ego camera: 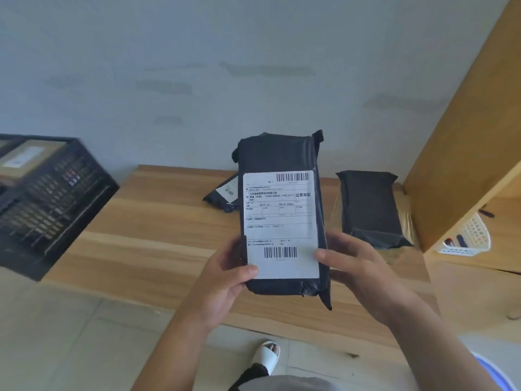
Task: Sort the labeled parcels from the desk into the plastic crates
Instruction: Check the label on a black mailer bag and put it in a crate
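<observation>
Head view. I hold one black parcel [282,153] upright above the counter [146,221], label side toward me. My left grip [225,277] is closed on the parcel's lower left edge, thumb pressed on the bottom left corner of the white shipping label [280,224], the other fingers hidden behind the bag. My right grip [363,275] is closed on the lower right edge, thumb tip touching the label's right margin near the lower barcode, fingers curled behind. The label carries one barcode at its top right and one near its bottom; the fine print is too small to read. The bag's plastic is creased, with a loose flap at the top right corner and a folded tail at the bottom right.

Beyond my left grip, partly hidden behind the held parcel, a second black parcel [222,194] lies flat on the counter, a small white label showing. Beyond my right grip, a third black parcel [369,207] lies on the counter, plain side up, resting on something tan that I cannot identify.

Far to the left of my left grip stands a black plastic crate [56,198] with latticed walls; a brown box [28,159] with a pale label sits inside it. The crate is blurred.

To the right of my right grip rises a wooden panel [465,122]. Past it, a white perforated basket [470,235] holds dark pens or markers.

Below my grips, tiled floor [70,334] and my foot in a white slipper [266,355].
</observation>
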Action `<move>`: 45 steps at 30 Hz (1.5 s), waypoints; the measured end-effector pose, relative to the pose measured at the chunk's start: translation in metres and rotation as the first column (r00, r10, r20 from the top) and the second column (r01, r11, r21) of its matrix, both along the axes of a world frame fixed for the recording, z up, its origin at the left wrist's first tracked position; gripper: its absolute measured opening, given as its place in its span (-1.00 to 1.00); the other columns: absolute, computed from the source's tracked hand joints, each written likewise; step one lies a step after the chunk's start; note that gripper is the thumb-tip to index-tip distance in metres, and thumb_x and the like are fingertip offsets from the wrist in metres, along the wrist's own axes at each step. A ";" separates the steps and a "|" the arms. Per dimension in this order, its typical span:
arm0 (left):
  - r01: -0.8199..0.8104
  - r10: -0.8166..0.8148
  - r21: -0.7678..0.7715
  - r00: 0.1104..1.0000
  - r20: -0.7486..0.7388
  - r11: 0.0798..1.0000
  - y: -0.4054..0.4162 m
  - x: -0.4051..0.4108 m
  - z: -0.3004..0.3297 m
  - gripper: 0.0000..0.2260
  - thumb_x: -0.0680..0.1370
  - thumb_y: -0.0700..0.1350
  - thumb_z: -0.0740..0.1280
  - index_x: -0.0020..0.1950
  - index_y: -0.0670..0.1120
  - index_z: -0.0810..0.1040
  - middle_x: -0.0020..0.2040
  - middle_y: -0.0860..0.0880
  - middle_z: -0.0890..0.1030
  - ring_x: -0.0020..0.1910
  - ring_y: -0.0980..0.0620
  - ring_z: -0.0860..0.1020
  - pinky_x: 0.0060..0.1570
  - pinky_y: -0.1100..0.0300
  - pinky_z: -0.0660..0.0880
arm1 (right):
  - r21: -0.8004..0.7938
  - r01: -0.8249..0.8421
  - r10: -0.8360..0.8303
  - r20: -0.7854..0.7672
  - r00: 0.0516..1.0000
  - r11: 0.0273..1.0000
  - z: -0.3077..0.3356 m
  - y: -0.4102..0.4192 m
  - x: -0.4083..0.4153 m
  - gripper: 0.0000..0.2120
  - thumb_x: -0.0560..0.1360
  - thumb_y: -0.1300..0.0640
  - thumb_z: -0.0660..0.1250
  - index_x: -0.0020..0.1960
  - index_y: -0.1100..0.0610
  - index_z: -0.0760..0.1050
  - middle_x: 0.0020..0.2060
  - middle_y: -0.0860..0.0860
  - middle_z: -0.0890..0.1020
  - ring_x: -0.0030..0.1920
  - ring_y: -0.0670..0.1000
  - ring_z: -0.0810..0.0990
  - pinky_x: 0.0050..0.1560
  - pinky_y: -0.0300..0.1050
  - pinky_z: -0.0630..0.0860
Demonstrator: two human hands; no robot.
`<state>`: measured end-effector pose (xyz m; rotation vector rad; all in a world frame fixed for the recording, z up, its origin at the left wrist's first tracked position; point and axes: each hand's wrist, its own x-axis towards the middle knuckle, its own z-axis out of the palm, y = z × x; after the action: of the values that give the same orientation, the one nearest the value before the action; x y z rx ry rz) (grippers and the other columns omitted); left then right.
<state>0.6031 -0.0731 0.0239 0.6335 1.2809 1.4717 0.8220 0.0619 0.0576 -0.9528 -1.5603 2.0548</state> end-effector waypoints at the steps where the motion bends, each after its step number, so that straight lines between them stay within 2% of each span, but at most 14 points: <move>1: -0.005 0.005 0.013 1.000 -0.010 1.000 -0.007 0.006 0.000 -0.29 0.36 -0.21 0.49 0.51 -0.18 0.41 0.41 -0.28 0.55 0.40 -0.34 0.51 0.35 -0.27 0.44 | 0.012 -0.001 0.001 -0.001 1.000 1.000 0.002 -0.004 0.004 -0.57 0.45 0.10 0.53 0.31 0.05 0.60 0.16 -0.03 0.73 0.16 0.04 0.72 0.14 -0.05 0.60; 6: 0.022 -0.022 0.004 0.997 -0.079 1.000 -0.039 0.032 -0.005 -0.29 0.34 -0.18 0.51 0.49 -0.15 0.42 0.36 -0.22 0.61 0.35 -0.27 0.57 0.22 -0.06 0.60 | 0.034 -0.017 0.017 -0.007 1.000 0.999 0.003 -0.026 0.028 -0.57 0.40 0.13 0.47 0.27 0.06 0.62 0.15 -0.03 0.74 0.15 0.04 0.72 0.17 0.01 0.60; 12: 0.055 -0.069 -0.078 0.977 -0.199 0.995 -0.062 0.067 0.000 -0.33 0.36 -0.11 0.51 0.48 -0.08 0.47 0.39 -0.10 0.60 0.37 -0.19 0.57 0.33 -0.24 0.50 | 0.019 0.006 -0.005 -0.031 1.000 1.000 -0.008 -0.049 0.068 -0.57 0.38 0.17 0.47 0.25 0.08 0.63 0.13 -0.02 0.75 0.11 0.04 0.74 0.11 -0.02 0.64; 15: 0.069 -0.092 -0.105 0.968 -0.235 0.992 -0.071 0.083 0.001 -0.34 0.35 -0.11 0.51 0.46 -0.04 0.50 0.38 -0.06 0.61 0.36 -0.15 0.58 0.37 -0.22 0.48 | 0.014 0.005 -0.004 -0.058 0.998 1.000 -0.012 -0.060 0.087 -0.58 0.38 0.17 0.46 0.25 0.09 0.63 0.13 -0.01 0.74 0.12 0.06 0.73 0.12 -0.01 0.63; 18: 0.071 -0.099 -0.115 0.961 -0.260 0.991 -0.078 0.096 0.001 -0.37 0.36 -0.11 0.53 0.44 0.02 0.53 0.38 -0.05 0.62 0.37 -0.13 0.57 0.41 -0.23 0.45 | 0.012 0.013 -0.012 -0.077 0.997 1.000 -0.016 -0.070 0.101 -0.58 0.38 0.16 0.45 0.24 0.10 0.63 0.13 -0.01 0.75 0.11 0.05 0.74 0.02 -0.08 0.69; 22: 0.047 -0.079 -0.115 0.953 -0.294 0.992 -0.092 0.107 0.001 -0.42 0.36 -0.10 0.53 0.39 0.08 0.58 0.36 -0.04 0.63 0.36 -0.13 0.57 0.39 -0.22 0.48 | 0.003 0.003 -0.003 -0.072 0.997 1.000 -0.017 -0.080 0.110 -0.59 0.38 0.15 0.46 0.24 0.09 0.64 0.12 -0.01 0.75 0.11 0.06 0.74 0.09 -0.03 0.68; 28: -0.094 0.054 -0.122 0.954 -0.296 0.988 -0.138 0.109 0.003 -0.38 0.33 -0.11 0.53 0.40 0.08 0.57 0.33 -0.01 0.65 0.31 -0.07 0.62 0.34 -0.20 0.50 | -0.003 -0.125 0.125 -0.018 0.992 0.992 -0.012 -0.098 0.093 -0.54 0.41 0.10 0.52 0.30 0.11 0.60 0.14 0.00 0.75 0.15 0.06 0.73 0.28 0.10 0.56; 32: -0.189 0.125 -0.154 0.928 -0.351 0.970 -0.179 0.106 0.007 -0.39 0.41 -0.19 0.47 0.44 0.15 0.51 0.31 0.07 0.66 0.30 0.01 0.62 0.28 -0.01 0.55 | 0.032 -0.219 0.220 -0.013 0.975 0.975 -0.006 -0.112 0.065 -0.54 0.40 0.10 0.59 0.28 0.10 0.63 0.14 -0.02 0.74 0.15 0.02 0.72 0.31 0.12 0.55; 36: -0.295 0.210 -0.183 0.902 -0.376 0.938 -0.220 0.099 0.008 -0.38 0.41 -0.13 0.50 0.46 0.14 0.49 0.31 0.07 0.66 0.30 0.00 0.61 0.33 -0.12 0.53 | 0.044 -0.319 0.319 -0.002 0.948 0.947 -0.004 -0.134 0.030 -0.61 0.43 0.17 0.50 0.26 0.11 0.64 0.13 -0.01 0.75 0.15 0.04 0.72 0.34 0.16 0.52; 39: -0.379 0.299 -0.184 0.888 -0.350 0.907 -0.249 0.092 0.007 -0.30 0.31 -0.02 0.55 0.46 0.12 0.50 0.30 0.06 0.66 0.29 -0.02 0.62 0.35 -0.15 0.51 | 0.048 -0.394 0.394 0.018 0.919 0.918 -0.003 -0.151 0.002 -0.60 0.42 0.18 0.50 0.25 0.10 0.64 0.13 -0.01 0.75 0.14 0.05 0.73 0.35 0.17 0.51; 42: -0.457 0.387 -0.185 0.866 -0.315 0.870 -0.282 0.086 0.001 -0.29 0.30 -0.07 0.56 0.46 0.08 0.51 0.31 0.04 0.66 0.29 -0.04 0.62 0.35 -0.15 0.52 | 0.035 -0.474 0.473 0.031 0.881 0.880 -0.007 -0.172 -0.028 -0.55 0.38 0.15 0.52 0.27 0.08 0.63 0.13 0.00 0.75 0.14 0.07 0.73 0.33 0.15 0.52; 45: -0.519 0.455 -0.196 0.840 -0.294 0.832 -0.322 0.077 -0.003 -0.32 0.32 -0.10 0.55 0.45 0.08 0.52 0.32 0.04 0.66 0.30 -0.03 0.62 0.36 -0.14 0.50 | 0.044 -0.540 0.538 0.046 0.842 0.841 -0.009 -0.204 -0.059 -0.65 0.48 0.27 0.46 0.25 0.10 0.64 0.12 0.00 0.75 0.13 0.07 0.74 0.25 0.10 0.56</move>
<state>0.6796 -0.3953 0.0206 0.3077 1.9013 1.6190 0.7627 -0.1423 0.0487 -0.5599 -2.0755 2.3423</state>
